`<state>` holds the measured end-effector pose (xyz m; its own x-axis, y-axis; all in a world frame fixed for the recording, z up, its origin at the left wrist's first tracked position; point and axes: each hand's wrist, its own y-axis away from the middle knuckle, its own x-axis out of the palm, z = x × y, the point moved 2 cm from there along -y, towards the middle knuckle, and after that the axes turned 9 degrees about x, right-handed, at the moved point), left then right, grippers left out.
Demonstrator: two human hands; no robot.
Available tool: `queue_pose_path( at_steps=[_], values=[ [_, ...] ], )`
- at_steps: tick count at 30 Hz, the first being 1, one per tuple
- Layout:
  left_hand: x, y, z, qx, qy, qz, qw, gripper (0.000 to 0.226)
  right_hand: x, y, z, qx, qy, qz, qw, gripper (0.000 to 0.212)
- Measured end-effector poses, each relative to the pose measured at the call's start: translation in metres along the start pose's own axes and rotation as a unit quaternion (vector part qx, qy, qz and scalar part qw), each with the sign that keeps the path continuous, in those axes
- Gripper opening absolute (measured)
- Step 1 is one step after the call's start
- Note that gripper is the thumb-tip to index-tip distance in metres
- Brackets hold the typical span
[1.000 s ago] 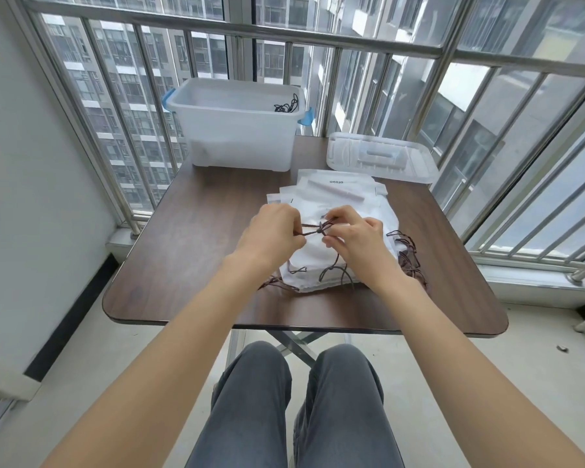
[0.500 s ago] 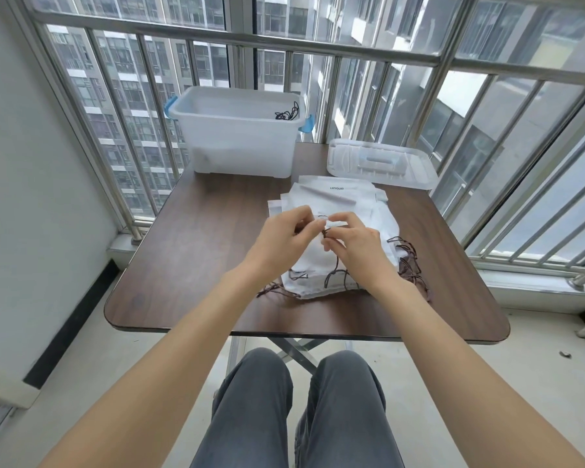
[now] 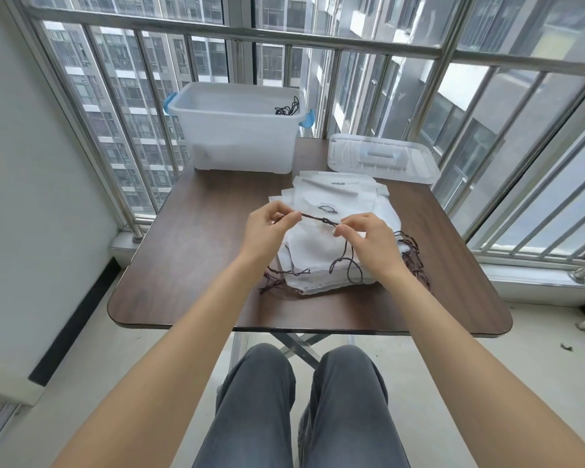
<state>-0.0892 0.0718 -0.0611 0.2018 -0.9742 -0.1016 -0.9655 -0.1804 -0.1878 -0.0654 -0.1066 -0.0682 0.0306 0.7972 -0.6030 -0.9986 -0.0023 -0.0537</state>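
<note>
Pinching a knotted dark brown drawstring cord taut at frame centre: left hand and right hand fingers, above stacked white cloth bags on the brown table.

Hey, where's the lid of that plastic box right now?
In the head view the clear lid lies flat at the far right corner of the table, right of the open storage box and just behind the pile of white bags.
</note>
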Motion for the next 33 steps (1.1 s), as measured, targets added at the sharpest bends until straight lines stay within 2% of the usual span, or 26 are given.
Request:
queue_pose_path(
  at_steps=[4,7,12,16,19,22,24,27,30,33],
  values=[
    [-0.002,0.003,0.005,-0.056,0.045,-0.036,0.997,0.028,-0.006,-0.001,-0.001,-0.012,0.047,-0.029,0.998,0.017],
    [-0.002,0.003,0.009,-0.093,0.060,-0.062,0.992,0.027,-0.007,-0.001,0.001,-0.015,0.058,-0.044,0.997,0.015],
    [-0.006,0.003,0.016,-0.116,0.064,-0.112,0.985,0.028,-0.007,-0.001,-0.003,-0.013,0.076,-0.058,0.995,0.015],
    [-0.009,0.001,0.018,-0.124,0.083,-0.110,0.983,0.028,-0.008,-0.002,-0.001,-0.001,0.068,-0.071,0.995,0.018],
    [-0.009,0.003,0.015,-0.113,0.085,-0.090,0.986,0.022,-0.010,-0.001,0.000,0.044,0.037,-0.065,0.996,0.020],
    [-0.007,0.003,0.013,-0.089,0.056,-0.048,0.993,0.024,-0.013,0.003,-0.002,0.088,-0.061,-0.038,0.993,0.018],
    [-0.002,0.002,0.007,-0.044,0.003,-0.016,0.999,0.027,-0.014,0.005,-0.002,0.104,-0.106,-0.046,0.988,0.020],
    [0.008,0.003,-0.008,0.069,-0.077,0.027,0.994,0.032,-0.015,0.006,0.000,0.122,-0.144,-0.061,0.980,0.024],
    [0.020,0.002,-0.017,0.119,-0.033,0.095,0.988,0.032,-0.014,0.005,0.006,0.137,-0.191,-0.038,0.971,0.025],
    [0.028,0.005,-0.022,0.105,0.015,0.138,0.985,0.023,-0.015,0.006,0.013,0.170,-0.307,0.021,0.936,0.018]
  ],
)
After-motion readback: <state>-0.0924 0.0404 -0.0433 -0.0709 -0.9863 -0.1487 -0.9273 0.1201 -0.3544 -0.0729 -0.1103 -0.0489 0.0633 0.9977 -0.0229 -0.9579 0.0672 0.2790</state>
